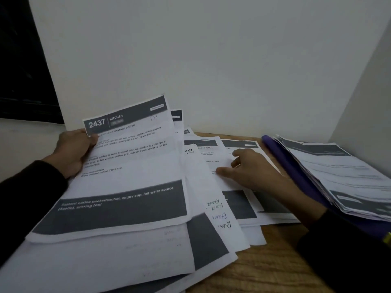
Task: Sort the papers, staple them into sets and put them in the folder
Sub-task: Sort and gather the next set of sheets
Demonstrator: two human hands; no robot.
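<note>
Papers (232,166) fanned right may slide as my flat right hand (254,170) presses; left hand (74,151) pinches the kitchen sheet (131,166).

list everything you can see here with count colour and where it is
held sheet: one, white with dark grey bands, headed 2437 KITCHEN, raised at left in the left hand
loose sheets: several, exact count unclear, white with grey bands, fanned and overlapping across the table's middle; one bears handwriting
folder: one, purple, on the table at right
stack: one pile of white and grey sheets, lying on the folder
table: one, brown wood, under the papers
wall: white, behind the table
left hand: grips the held sheet's left edge, dark sleeve
right hand: fingers resting on the loose sheets, dark sleeve
</note>
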